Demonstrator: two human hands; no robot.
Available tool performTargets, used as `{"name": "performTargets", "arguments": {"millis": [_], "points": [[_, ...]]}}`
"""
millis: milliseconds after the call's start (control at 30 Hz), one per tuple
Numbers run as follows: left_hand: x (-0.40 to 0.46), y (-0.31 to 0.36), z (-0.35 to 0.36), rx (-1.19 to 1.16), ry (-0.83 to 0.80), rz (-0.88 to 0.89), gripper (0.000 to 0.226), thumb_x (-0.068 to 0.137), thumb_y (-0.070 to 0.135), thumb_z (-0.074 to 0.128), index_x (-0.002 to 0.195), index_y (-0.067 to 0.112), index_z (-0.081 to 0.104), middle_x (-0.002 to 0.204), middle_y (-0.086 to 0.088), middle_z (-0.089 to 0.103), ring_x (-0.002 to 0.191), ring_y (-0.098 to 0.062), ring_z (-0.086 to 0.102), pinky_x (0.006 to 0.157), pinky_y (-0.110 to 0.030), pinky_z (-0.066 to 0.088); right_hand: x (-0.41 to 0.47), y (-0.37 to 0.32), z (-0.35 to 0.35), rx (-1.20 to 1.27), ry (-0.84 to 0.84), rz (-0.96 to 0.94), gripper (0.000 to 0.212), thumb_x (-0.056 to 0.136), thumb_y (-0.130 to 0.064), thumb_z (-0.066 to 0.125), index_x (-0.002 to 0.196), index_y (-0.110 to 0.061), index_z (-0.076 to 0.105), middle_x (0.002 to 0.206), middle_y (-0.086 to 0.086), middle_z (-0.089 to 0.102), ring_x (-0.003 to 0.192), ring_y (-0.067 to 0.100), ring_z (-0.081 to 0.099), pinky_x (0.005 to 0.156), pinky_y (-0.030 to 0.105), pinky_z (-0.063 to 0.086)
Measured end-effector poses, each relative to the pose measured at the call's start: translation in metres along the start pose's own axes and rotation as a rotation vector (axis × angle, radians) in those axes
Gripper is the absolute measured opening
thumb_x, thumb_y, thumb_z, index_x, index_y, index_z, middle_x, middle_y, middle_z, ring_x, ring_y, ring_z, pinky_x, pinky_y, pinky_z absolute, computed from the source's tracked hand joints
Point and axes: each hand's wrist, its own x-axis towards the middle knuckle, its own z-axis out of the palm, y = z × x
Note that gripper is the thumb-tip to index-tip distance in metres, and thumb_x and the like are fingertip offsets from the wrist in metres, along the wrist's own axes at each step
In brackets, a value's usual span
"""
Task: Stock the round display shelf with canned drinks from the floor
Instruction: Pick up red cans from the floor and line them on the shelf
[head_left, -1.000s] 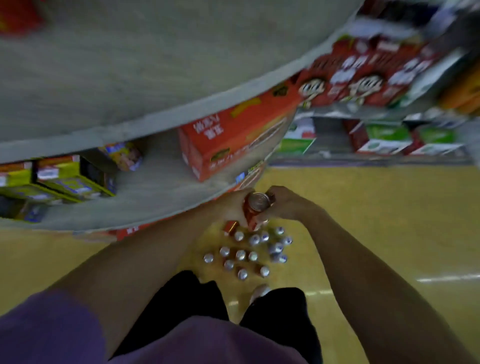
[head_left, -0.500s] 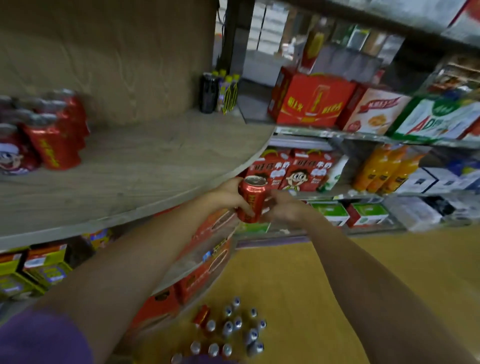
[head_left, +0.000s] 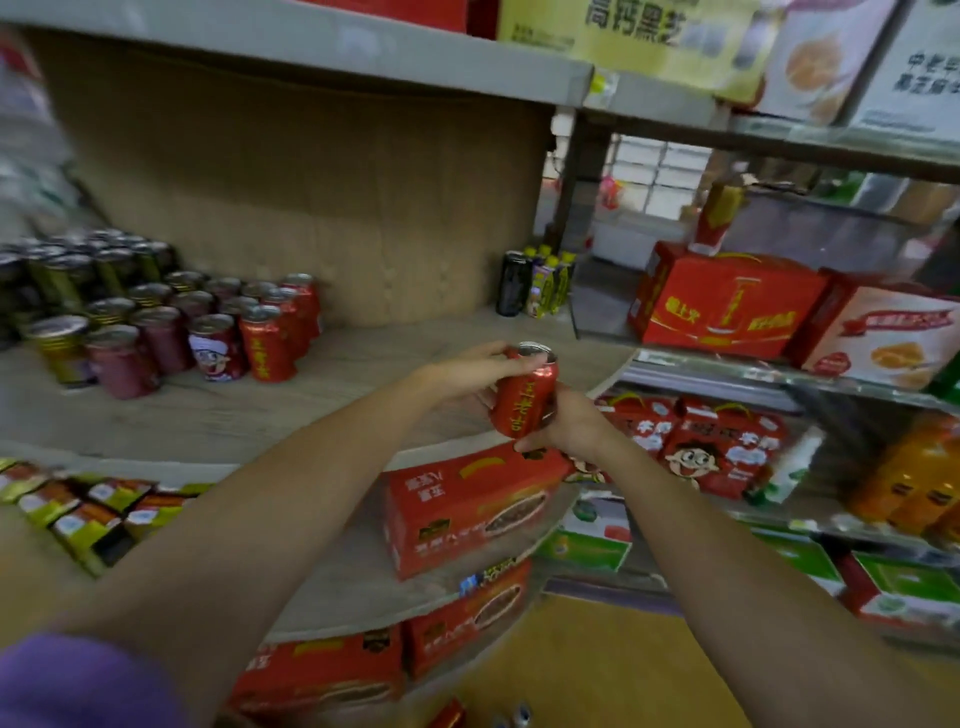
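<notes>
You are part way through the stocking. A block of cans (head_left: 171, 322) already stands on the round shelf (head_left: 363, 374), well to the left of the red can (head_left: 524, 397) you are carrying: dark green ones at the far left, darker reddish ones in the middle, and bright red ones on the side nearest your can. The board between that block and your can is bare wood, so there is room to extend the rows.

Your red can is upright, over the shelf's front edge and not yet set down. Your left hand (head_left: 467, 371) curls its fingers round the can's upper part near the rim; your right hand (head_left: 566, 426) cups it from below and behind, fingers wrapped on its lower part.

More is left, by my reading: at the bottom edge, far below your can, a few can tops (head_left: 511, 719) still show on the floor. How many remain there cannot be told.
</notes>
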Motion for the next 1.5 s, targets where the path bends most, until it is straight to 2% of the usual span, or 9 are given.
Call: {"name": "performTargets", "arguments": {"millis": [133, 233, 333, 467, 667, 867, 1167, 1333, 1500], "points": [[-0.029, -0.018, -0.033, 0.010, 0.153, -0.046, 0.075, 0.081, 0.066, 0.062, 0.141, 0.024, 0.043, 0.129, -0.008, 0.058, 0.096, -0.030, 0.069, 0.084, -0.044, 0.059, 0.017, -0.036, 0.026, 0.004, -0.094, -0.086, 0.083, 0.057, 0.000, 0.091, 0.129, -0.012, 0.052, 0.116, 0.001, 0.064, 0.113, 0.021, 0.059, 0.094, 0.035, 0.048], [-0.055, -0.033, -0.059, -0.042, 0.270, -0.066, 0.068, 0.086, 0.061, 0.060, 0.140, 0.023, 0.044, 0.129, -0.008, 0.059, 0.097, -0.029, 0.069, 0.085, -0.046, 0.058, 0.029, -0.066, 0.052, -0.009, -0.170, -0.163, 0.082, 0.059, -0.005, 0.091, 0.129, -0.016, 0.051, 0.112, -0.004, 0.061, 0.110, 0.018, 0.058, 0.093, 0.031, 0.047], [-0.081, -0.050, -0.085, -0.103, 0.329, -0.088, 0.068, 0.089, 0.055, 0.060, 0.144, 0.019, 0.040, 0.132, -0.006, 0.056, 0.103, -0.026, 0.065, 0.085, -0.041, 0.058, 0.033, -0.098, 0.082, 0.048, -0.226, -0.234, 0.067, 0.068, -0.007, 0.087, 0.122, -0.022, 0.050, 0.104, -0.008, 0.061, 0.100, 0.012, 0.060, 0.077, 0.019, 0.045], [-0.107, -0.077, -0.120, -0.177, 0.399, -0.141, 0.066, 0.088, 0.049, 0.065, 0.142, 0.020, 0.041, 0.132, -0.001, 0.055, 0.109, -0.024, 0.060, 0.086, -0.039, 0.054, 0.038, -0.136, 0.129, 0.166, -0.220, -0.246, 0.064, 0.070, -0.006, 0.085, 0.127, -0.010, 0.054, 0.112, 0.001, 0.063, 0.106, 0.014, 0.060, 0.081, 0.020, 0.044], [-0.130, -0.115, -0.176, -0.292, 0.383, -0.207, 0.058, 0.086, 0.046, 0.069, 0.135, 0.020, 0.053, 0.126, -0.004, 0.063, 0.110, -0.025, 0.062, 0.101, -0.046, 0.046, 0.049, -0.177, 0.194, 0.230, -0.162, -0.224, 0.071, 0.065, -0.002, 0.087, 0.129, -0.008, 0.054, 0.122, 0.008, 0.064, 0.113, 0.020, 0.060, 0.091, 0.028, 0.045], [-0.138, -0.152, -0.231, -0.440, 0.396, -0.286, 0.058, 0.087, 0.039, 0.068, 0.135, 0.011, 0.052, 0.124, -0.013, 0.064, 0.111, -0.029, 0.063, 0.101, -0.047, 0.049, 0.074, -0.210, 0.245, 0.095, -0.138, -0.172, 0.071, 0.064, -0.016, 0.090, 0.127, -0.012, 0.058, 0.121, 0.006, 0.066, 0.114, 0.022, 0.061, 0.098, 0.036, 0.046], [-0.118, -0.180, -0.284, -0.314, 0.259, -0.413, 0.050, 0.092, 0.033, 0.067, 0.131, 0.005, 0.053, 0.124, -0.013, 0.064, 0.110, -0.023, 0.063, 0.093, -0.036, 0.055, 0.093, -0.220, 0.287, -0.006, -0.036, -0.079, 0.069, 0.062, -0.021, 0.091, 0.122, -0.011, 0.059, 0.118, 0.005, 0.066, 0.110, 0.023, 0.062, 0.079, 0.024, 0.040], [-0.098, -0.189, -0.299, -0.411, 0.233, -0.433, 0.048, 0.087, 0.029, 0.073, 0.125, 0.005, 0.058, 0.123, -0.014, 0.064, 0.113, -0.024, 0.062, 0.097, -0.038, 0.053, 0.111, -0.228, 0.287, -0.043, -0.021, -0.015, 0.072, 0.061, -0.021, 0.091, 0.124, -0.013, 0.058, 0.123, 0.006, 0.065, 0.114, 0.023, 0.060, 0.091, 0.031, 0.047], [-0.078, -0.193, -0.303, -0.430, 0.284, -0.381, 0.034, 0.089, 0.026, 0.070, 0.115, 0.008, 0.057, 0.102, -0.009, 0.063, 0.102, -0.020, 0.060, 0.094, -0.035, 0.052, 0.128, -0.235, 0.289, -0.056, 0.022, 0.073, 0.068, 0.063, -0.022, 0.091, 0.122, -0.013, 0.061, 0.123, 0.006, 0.066, 0.113, 0.023, 0.061, 0.087, 0.029, 0.046]]}}
